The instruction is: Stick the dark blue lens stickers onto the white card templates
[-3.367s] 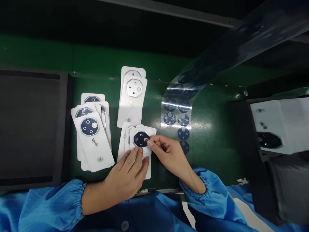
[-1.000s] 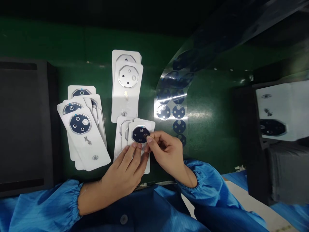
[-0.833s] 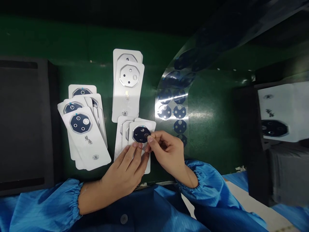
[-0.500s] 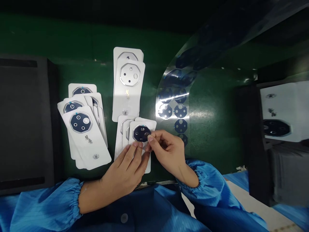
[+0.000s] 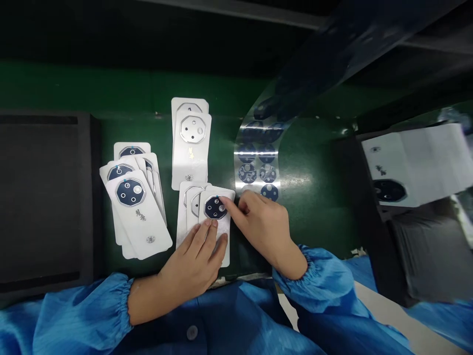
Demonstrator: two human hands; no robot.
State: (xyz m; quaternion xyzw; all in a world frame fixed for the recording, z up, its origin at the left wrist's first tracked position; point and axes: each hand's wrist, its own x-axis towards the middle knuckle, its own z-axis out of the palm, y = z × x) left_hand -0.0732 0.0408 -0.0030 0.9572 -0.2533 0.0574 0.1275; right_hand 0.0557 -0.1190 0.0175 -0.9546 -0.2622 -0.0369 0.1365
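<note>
A white phone back cover [image 5: 216,224] lies on top of a small pile in front of me, with a dark octagonal camera film [image 5: 215,207] on its upper end. My left hand [image 5: 195,264] lies flat on the cover's lower half, fingers stretched out, holding it down. My right hand [image 5: 264,224] rests at the cover's right edge, its fingertips pressed against the rim of the dark film. A clear strip [image 5: 256,162] bearing several dark octagonal films runs up and away just beyond my right hand.
A fanned pile of white covers with dark films [image 5: 135,207] lies at left, another pile with bare octagons [image 5: 190,143] at the back. A black foam tray [image 5: 42,197] stands far left. At right, white covers [image 5: 414,165] sit on a dark tray. The bench top [image 5: 314,187] is green.
My right hand has flattened and shifted up along the cover's right edge, from pinching at the film to pressing on it. The left hand stays put. The view has tilted down slightly.
</note>
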